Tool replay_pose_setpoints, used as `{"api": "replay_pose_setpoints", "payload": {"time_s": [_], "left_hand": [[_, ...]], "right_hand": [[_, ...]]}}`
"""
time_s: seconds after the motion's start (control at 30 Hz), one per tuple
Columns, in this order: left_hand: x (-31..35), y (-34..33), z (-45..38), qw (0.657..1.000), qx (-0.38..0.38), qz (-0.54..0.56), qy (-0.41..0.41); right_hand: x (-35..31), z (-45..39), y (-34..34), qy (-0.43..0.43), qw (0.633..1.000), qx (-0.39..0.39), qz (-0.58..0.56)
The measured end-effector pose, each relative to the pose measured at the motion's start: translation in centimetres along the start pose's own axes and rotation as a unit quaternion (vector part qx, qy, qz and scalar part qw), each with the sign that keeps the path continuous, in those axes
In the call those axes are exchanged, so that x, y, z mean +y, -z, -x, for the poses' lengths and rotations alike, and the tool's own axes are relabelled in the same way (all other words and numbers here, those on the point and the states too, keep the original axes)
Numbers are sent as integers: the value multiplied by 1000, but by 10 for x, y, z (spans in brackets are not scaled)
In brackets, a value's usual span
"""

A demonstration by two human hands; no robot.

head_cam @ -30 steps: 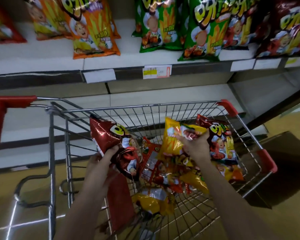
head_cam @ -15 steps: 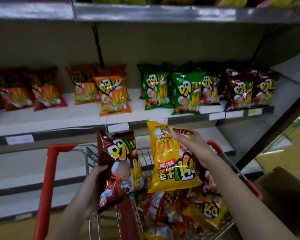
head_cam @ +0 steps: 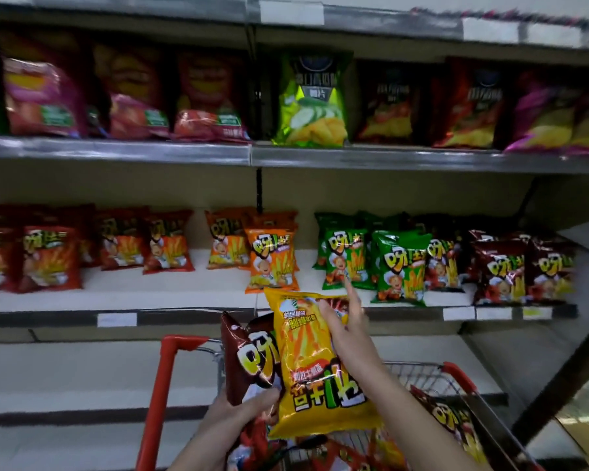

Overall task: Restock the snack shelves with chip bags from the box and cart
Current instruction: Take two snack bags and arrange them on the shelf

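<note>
yellow chip bag (head_cam: 317, 365) and dark red bag (head_cam: 249, 362) have risen out of the red cart (head_cam: 160, 385) to shelf height. right hand (head_cam: 346, 329) pinches the yellow bag's top, forefinger extended; left hand (head_cam: 245, 407) grips the red one. shelving looks next, likely on the middle shelf (head_cam: 184, 300).

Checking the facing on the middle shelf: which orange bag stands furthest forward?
The bright orange chip bag, just left of the green bags. It stands nearest the shelf edge, ahead of the other orange bags behind it.
</note>
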State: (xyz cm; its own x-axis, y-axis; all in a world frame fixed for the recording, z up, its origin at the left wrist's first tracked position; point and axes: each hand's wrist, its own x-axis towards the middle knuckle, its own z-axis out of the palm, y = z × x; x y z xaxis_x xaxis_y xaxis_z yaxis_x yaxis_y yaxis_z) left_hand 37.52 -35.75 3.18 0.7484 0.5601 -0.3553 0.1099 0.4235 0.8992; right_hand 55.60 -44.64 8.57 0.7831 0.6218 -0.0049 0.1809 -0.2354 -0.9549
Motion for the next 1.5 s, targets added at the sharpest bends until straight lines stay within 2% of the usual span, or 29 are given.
{"api": "replay_pose_setpoints", "payload": {"time_s": [0.1,0.17,0.23,0.33,0.43,0.57,0.63,0.7,0.77,0.83,0.9,0.97,1.03,1.1,1.17,1.23,1.3,1.37,1.5], "left_hand": [[6,9,2,999,32,3,-22],[9,13,5,996,62,29,-50],[11,18,4,992,81,73,-62],[16,17,9,987,85,110,-84],[26,23,9,980,114,110,-117],[48,50,13,971,142,152,-115],[55,72,17,972,139,157,-106],[63,94,20,975,124,155,-97],[72,116,24,978,113,144,-95],[80,140,29,986,83,114,-91],[88,162,35,992,45,89,-74],[97,184,43,996,19,65,-63],[105,208,47,998,-3,35,-52],[113,229,54,998,-21,10,-54],[115,254,55,998,-2,18,-60],[117,281,58,998,27,41,-46],[118,308,60,997,43,48,-45],[122,336,66,996,65,44,-53],[131,386,84,989,111,39,-86]], "right_hand": [[-9,-1,-9,15,999,-28,30],[-18,-3,-12,4,1000,-4,17],[-28,-11,-14,-59,994,33,-85],[-44,-9,-27,-153,929,53,-334],[-51,1,-56,-139,917,16,-374],[-56,11,-88,-101,949,-21,-299],[-63,17,-98,-84,984,-34,-155],[-71,21,-104,-21,999,3,36],[-74,18,-110,97,987,-7,124],[-80,15,-119,179,967,-131,123],[-86,12,-128,204,938,-229,162],[-103,11,-138,193,909,-292,225],[-117,12,-151,174,882,-324,294],[-120,14,-171,172,859,-314,365],[-117,17,-193,141,887,-285,334],[-112,18,-217,104,937,-240,233],[-113,21,-245,81,968,-176,161],[-118,24,-280,56,980,-144,121],[-129,26,-343,35,977,-192,83]]}}
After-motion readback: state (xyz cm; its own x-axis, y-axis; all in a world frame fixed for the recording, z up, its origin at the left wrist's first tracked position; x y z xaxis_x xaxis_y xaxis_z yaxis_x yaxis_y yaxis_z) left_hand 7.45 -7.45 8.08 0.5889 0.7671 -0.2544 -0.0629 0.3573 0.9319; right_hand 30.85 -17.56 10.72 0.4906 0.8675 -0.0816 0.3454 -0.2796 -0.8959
